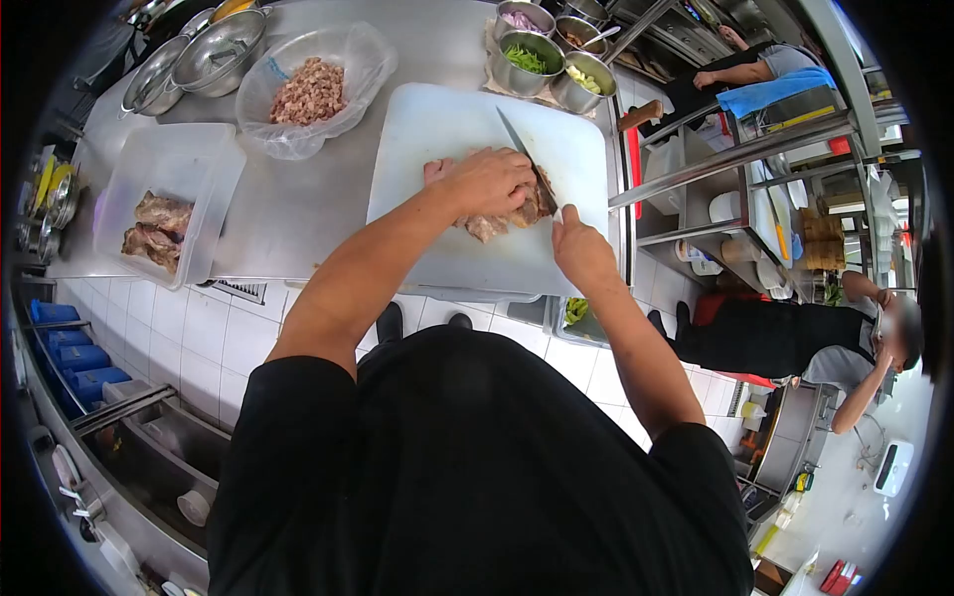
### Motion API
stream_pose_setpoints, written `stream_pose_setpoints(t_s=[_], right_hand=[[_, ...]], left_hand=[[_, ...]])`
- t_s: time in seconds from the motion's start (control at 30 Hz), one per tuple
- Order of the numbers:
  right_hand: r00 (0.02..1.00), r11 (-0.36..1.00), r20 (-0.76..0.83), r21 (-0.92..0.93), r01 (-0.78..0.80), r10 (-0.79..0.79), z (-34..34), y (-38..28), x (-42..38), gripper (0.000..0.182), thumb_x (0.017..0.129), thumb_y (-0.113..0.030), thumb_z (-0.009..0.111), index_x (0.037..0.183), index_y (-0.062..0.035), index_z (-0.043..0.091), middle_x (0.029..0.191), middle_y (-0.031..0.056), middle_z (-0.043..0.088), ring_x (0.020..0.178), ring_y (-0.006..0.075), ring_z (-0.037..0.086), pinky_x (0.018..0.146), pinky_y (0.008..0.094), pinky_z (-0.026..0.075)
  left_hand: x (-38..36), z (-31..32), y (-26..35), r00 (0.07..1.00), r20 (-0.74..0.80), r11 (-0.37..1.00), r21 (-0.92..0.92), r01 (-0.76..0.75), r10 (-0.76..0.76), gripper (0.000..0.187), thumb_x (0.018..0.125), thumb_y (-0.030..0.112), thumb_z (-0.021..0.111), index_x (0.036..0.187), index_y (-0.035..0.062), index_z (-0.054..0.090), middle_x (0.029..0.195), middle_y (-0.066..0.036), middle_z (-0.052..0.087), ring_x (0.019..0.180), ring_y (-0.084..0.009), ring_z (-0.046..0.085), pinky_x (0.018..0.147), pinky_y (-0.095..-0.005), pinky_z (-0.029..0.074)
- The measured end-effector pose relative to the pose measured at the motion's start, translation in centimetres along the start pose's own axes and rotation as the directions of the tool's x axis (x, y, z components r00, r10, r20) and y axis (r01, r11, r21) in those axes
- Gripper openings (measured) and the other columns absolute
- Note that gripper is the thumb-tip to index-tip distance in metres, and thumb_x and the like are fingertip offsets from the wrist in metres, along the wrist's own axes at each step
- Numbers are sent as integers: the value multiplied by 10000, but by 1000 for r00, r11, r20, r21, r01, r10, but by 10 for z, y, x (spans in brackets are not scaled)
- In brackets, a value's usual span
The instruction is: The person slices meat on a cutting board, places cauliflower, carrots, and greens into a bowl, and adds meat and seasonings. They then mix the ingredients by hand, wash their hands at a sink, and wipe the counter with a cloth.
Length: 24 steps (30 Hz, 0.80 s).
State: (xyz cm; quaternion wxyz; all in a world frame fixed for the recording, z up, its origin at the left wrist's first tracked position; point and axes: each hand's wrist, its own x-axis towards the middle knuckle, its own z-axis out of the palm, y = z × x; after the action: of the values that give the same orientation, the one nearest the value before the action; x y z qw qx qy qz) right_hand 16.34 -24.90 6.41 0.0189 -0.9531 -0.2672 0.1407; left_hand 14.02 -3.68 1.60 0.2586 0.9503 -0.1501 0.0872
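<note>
My right hand [581, 248] is closed round the handle of a knife [517, 139], whose long blade slants up and left across the white cutting board [417, 119]. Under the fingers of my left hand [494, 182] lies a piece of raw meat [484, 227], pressed to the board. The blade stands at the meat's right side, just beside my left fingertips. To the left, diced meat [310, 91] fills part of a bowl lined with a clear plastic bag [363, 60]. Larger meat pieces [159, 228] lie in a translucent plastic tub [214, 159] at the counter's left end.
Steel bowls [219, 55] stand at the back left. Behind the board's right corner are steel containers with chopped greens [525, 60] and pale pieces [582, 79]. A steel rail [735, 159] runs along the right. Two other people are at the right, one in a black apron [755, 333].
</note>
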Motion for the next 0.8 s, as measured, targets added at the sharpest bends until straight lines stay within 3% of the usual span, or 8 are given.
stream_pose_setpoints(t_s=[0.13, 0.23, 0.33, 0.43, 0.53, 0.57, 0.63, 0.8], right_hand=[[984, 990, -102, -14, 143, -144, -4, 2, 43, 287, 983, -282, 461, 1095, -21, 494, 835, 290, 668, 799, 461, 672, 706, 548, 540], [961, 989, 275, 128, -68, 31, -80, -29, 13, 286, 985, -288, 458, 1096, -26, 492, 835, 291, 669, 798, 465, 674, 718, 543, 542], [996, 999, 77, 5, 46, -46, -25, 8, -1, 274, 993, -281, 443, 1101, -33, 481, 814, 281, 670, 788, 466, 675, 711, 547, 543], [1000, 1000, -9, -13, -4, 3, 4, -4, 5, 257, 998, -268, 435, 1099, -37, 483, 816, 282, 670, 785, 469, 674, 708, 562, 537], [983, 989, -109, -6, 145, -145, 0, 0, 38, 256, 995, -261, 437, 1079, -26, 493, 820, 281, 671, 783, 467, 675, 706, 560, 538], [983, 984, -56, -38, 173, -175, -5, 3, 52, 259, 990, -255, 441, 1059, -13, 500, 825, 282, 671, 793, 464, 677, 712, 553, 540], [961, 988, 275, 133, -77, 38, -73, -33, 21, 270, 993, -262, 438, 1076, -11, 486, 832, 289, 668, 811, 462, 677, 732, 550, 540], [998, 999, 65, -36, 4, -2, -4, -7, -3, 282, 1000, -278, 425, 1111, -22, 462, 834, 299, 667, 818, 464, 674, 738, 559, 533]], left_hand=[[4, 4, -7, 998, 4, 998, -29, -58, 58, 236, 847, 194, 593, 1049, 82, 642, 1096, -86, 592, 1095, -300, 553, 936, -441, 463], [2, 3, -2, 997, -71, 1000, -24, -9, 8, 222, 854, 197, 591, 1030, 82, 661, 1103, -93, 611, 1082, -312, 567, 929, -444, 467], [3, 5, -8, 1000, -11, 1000, -24, -12, 11, 227, 856, 192, 588, 1034, 71, 658, 1102, -99, 611, 1086, -317, 568, 933, -441, 468], [2, 7, -10, 1000, -12, 998, -65, 4, -5, 225, 854, 181, 582, 1038, 70, 645, 1081, -99, 602, 1095, -312, 558, 949, -437, 463], [3, 3, -17, 991, 14, 990, -52, -130, 131, 224, 853, 181, 576, 1040, 74, 637, 1072, -98, 594, 1096, -303, 556, 957, -435, 461], [5, 0, -19, 992, -21, 991, -54, -121, 120, 224, 853, 196, 568, 1029, 85, 651, 1068, -89, 607, 1087, -294, 565, 958, -430, 462], [-6, -2, -13, 994, -83, 994, -78, -82, 75, 231, 854, 225, 554, 1008, 107, 680, 1060, -71, 633, 1070, -278, 584, 959, -422, 463], [-9, 3, -14, 994, -15, 993, -43, -113, 113, 193, 858, 150, 560, 1022, 94, 646, 1065, -87, 597, 1083, -291, 562, 973, -413, 454]])
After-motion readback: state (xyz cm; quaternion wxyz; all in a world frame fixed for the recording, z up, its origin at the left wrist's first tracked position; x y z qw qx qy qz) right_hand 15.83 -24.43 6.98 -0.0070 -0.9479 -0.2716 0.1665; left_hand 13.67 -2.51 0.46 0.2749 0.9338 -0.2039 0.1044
